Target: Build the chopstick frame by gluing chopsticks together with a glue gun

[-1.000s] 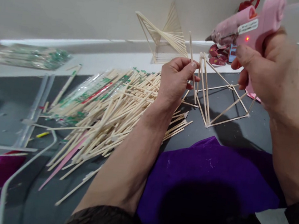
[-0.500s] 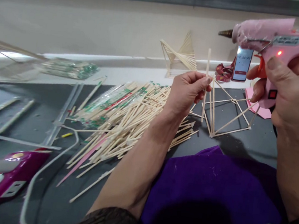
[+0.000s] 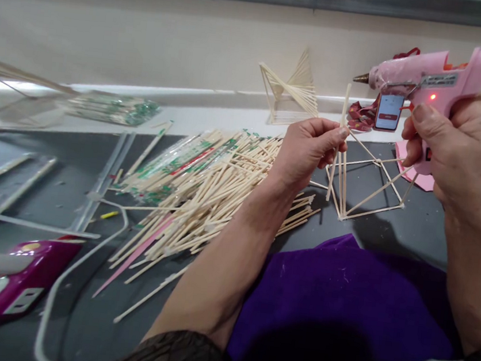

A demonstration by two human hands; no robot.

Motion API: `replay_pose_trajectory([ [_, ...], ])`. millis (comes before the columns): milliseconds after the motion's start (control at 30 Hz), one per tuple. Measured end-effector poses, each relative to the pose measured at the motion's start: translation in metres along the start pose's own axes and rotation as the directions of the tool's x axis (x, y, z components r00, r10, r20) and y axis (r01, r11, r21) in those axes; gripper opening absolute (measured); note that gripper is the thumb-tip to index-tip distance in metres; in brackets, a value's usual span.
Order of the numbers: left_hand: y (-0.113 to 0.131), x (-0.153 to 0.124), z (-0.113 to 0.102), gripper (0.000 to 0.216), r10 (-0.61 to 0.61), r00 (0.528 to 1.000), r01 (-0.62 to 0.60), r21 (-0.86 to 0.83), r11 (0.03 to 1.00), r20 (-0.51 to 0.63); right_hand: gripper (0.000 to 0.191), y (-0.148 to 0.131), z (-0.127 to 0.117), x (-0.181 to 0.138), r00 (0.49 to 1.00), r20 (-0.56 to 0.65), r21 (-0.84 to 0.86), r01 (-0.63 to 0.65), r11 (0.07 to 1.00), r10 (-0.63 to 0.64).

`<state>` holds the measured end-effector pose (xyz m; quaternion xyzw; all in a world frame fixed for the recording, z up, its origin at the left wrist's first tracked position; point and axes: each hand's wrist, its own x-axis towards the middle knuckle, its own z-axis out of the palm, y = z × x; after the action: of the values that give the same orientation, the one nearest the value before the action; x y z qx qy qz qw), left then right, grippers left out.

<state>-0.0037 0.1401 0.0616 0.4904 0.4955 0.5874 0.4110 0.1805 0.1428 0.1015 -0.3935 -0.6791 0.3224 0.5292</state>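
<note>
My left hand (image 3: 307,150) pinches a single wooden stick (image 3: 339,135) and holds it almost upright. My right hand (image 3: 452,149) grips a pink glue gun (image 3: 425,80) whose red light is on. Its metal nozzle points left, level with the stick's top end and a short way from it. Behind the stick stands a frame of glued sticks (image 3: 368,180) on the dark table (image 3: 40,181). A large heap of loose sticks (image 3: 205,185) lies to the left of my left hand.
A finished stick sculpture (image 3: 292,88) stands by the wall. A phone (image 3: 388,111) is propped behind the glue gun. Purple cloth (image 3: 340,299) covers the near table edge. A magenta device (image 3: 6,287), clear glue rods (image 3: 106,174) and packets of sticks (image 3: 110,107) lie at left.
The view has lifted and shifted. My right hand swung the glue gun from pointing down-left to level, nozzle now close to the stick's top. My left hand turned the stick upright.
</note>
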Motion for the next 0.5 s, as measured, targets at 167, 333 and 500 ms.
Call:
replay_pose_trajectory([
  [167, 0.0009, -0.0018, 0.0014, 0.014, -0.003, 1.0, 0.003, -0.029, 1.0, 0.006, 0.022, 0.0049, -0.0017, 0.0026, 0.999, 0.034, -0.016, 0.041, 0.999, -0.04],
  [333, 0.0014, -0.0028, 0.0015, 0.014, -0.022, 1.0, 0.022, -0.026, 0.999, -0.002, 0.025, 0.0049, -0.0023, 0.0022, 0.998, 0.041, -0.035, 0.057, 0.998, -0.056],
  [500, 0.0013, -0.003, 0.0015, 0.014, -0.009, 1.0, 0.01, -0.043, 0.999, 0.013, 0.027, 0.0058, -0.0027, 0.0018, 0.998, 0.047, -0.037, 0.045, 0.998, -0.043],
])
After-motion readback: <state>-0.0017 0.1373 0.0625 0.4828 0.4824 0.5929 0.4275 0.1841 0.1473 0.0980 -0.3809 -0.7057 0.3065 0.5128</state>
